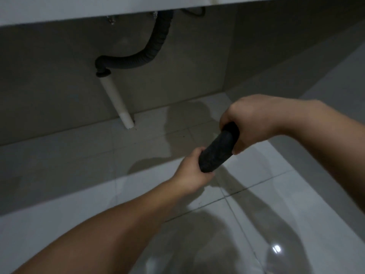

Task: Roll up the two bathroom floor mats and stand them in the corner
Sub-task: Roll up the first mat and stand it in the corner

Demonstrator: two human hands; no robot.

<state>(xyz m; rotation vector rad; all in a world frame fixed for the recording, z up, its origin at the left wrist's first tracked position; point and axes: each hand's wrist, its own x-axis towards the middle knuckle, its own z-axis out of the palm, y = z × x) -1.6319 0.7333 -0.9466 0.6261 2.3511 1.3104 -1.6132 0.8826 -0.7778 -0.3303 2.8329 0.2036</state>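
Note:
A dark, tightly rolled mat [216,150] is held in the air above the white tiled floor, tilted from lower left to upper right. My left hand [192,172] grips its lower end. My right hand [246,123] wraps around its upper end, hiding that tip. No second mat is in view. The corner where the grey walls meet [227,91] lies just beyond the roll.
A grey corrugated drain hose [150,54] loops down from under the white counter [79,10] into a white pipe [118,103] that enters the floor by the back wall. Glossy white floor tiles [256,194] spread below, with shadows of my arms.

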